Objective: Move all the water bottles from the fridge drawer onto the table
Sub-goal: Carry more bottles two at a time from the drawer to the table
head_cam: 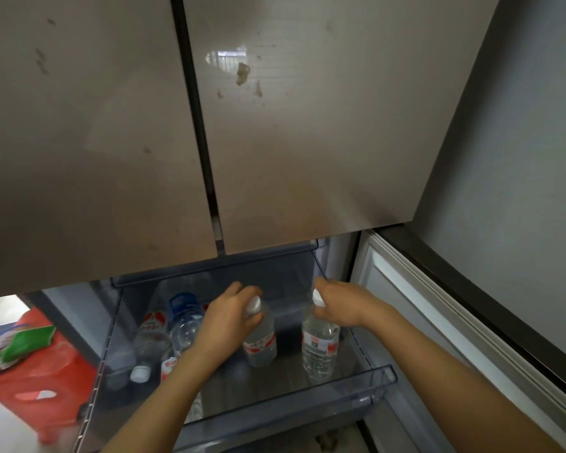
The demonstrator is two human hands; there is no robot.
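In the open fridge drawer (307,407), the left hand (229,317) wraps tight round the neck of the first water bottle (260,346) and the right hand (339,305) round the second water bottle (319,351), both standing straight up, with the lying bottles (151,341) nearer the left hand.

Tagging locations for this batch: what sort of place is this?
Likely a home kitchen, at a fridge: closed upper doors, an open drawer holding water bottles, the left hand and right hand each gripping one.

L grip (229,318), R grip (337,304), both bare, forearms (177,387) bare too
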